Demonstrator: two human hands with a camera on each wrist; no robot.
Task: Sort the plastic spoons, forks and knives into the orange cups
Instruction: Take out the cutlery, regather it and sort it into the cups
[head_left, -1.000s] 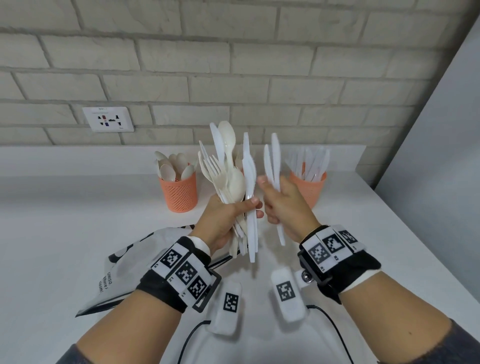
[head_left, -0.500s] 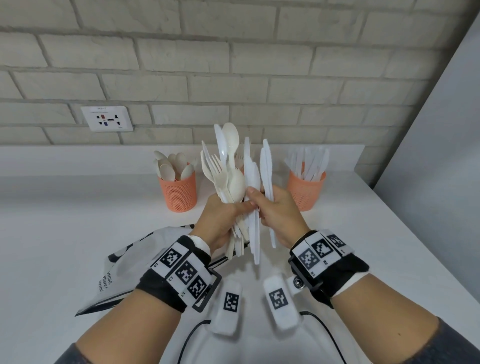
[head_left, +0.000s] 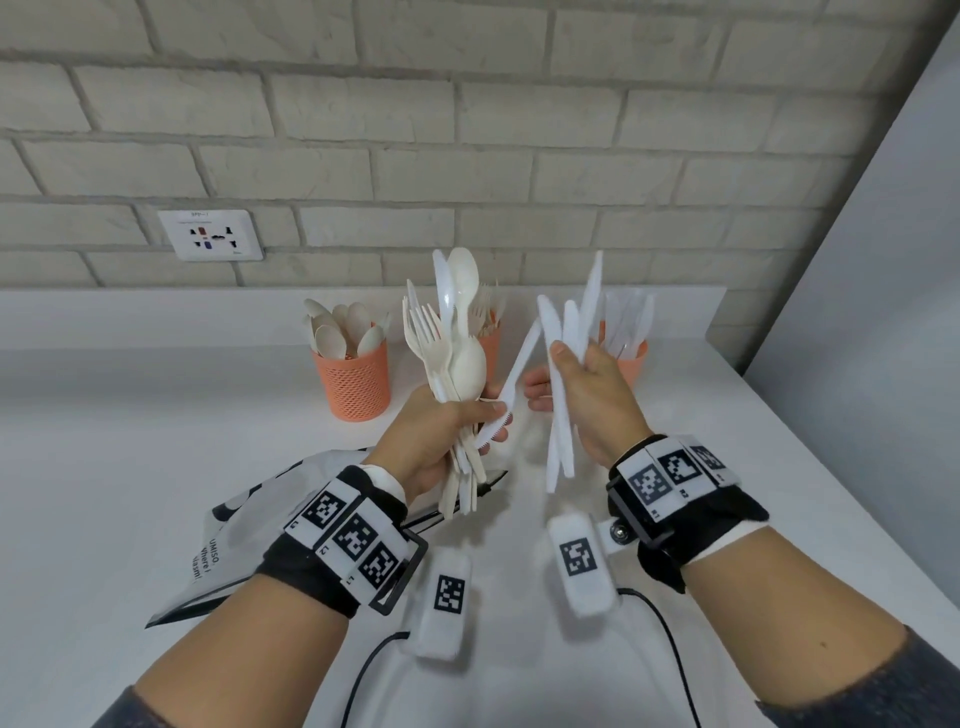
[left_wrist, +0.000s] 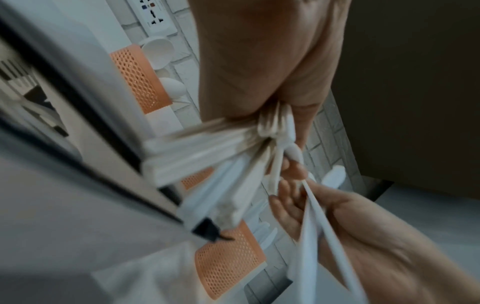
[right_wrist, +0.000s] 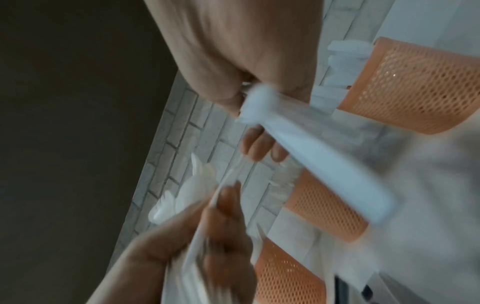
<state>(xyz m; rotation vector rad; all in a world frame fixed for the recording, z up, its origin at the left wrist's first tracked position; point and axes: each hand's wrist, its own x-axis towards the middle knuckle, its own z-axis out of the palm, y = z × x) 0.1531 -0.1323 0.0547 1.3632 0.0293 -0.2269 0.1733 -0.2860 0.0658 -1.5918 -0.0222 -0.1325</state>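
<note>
Knives (head_left: 563, 364): light, stiff, slick, gripped mid-handle by right hand (head_left: 597, 400); mixed cutlery (head_left: 452, 343) at 9 o'clock, clenched in left hand (head_left: 441, 436).

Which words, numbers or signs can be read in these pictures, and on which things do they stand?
"UNISO", then cut-off letters like "vhere" and "lasm": on the black and white bag lying on the counter.
Small print on the wall socket: too small to read.
Small digits beside the square code tags on the wristbands: too small to read surely.
Cups and cutlery: no text visible.
</note>
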